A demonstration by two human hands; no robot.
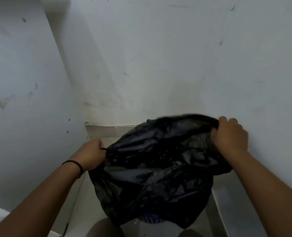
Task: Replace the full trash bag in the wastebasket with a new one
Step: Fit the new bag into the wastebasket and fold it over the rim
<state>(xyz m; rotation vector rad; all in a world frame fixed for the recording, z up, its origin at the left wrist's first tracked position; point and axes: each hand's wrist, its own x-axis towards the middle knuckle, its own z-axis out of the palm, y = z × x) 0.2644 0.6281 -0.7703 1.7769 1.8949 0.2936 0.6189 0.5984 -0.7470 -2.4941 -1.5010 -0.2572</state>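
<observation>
A black trash bag (155, 170) hangs spread wide in front of me, low in the view, in a corner of white walls. My left hand (90, 155) is closed on the bag's left edge, with a thin black strand showing at the fingers. My right hand (230, 134) grips the bag's upper right rim, bunched in the fist. Under the bag's bottom edge a small patch of blue slotted wastebasket (150, 219) shows; the rest of it is hidden by the bag.
White walls (141, 65) close in on the left, back and right. A pale skirting strip (107, 130) runs along the floor at the back. My knees (104, 228) show at the bottom edge. A black band circles my left wrist (76, 164).
</observation>
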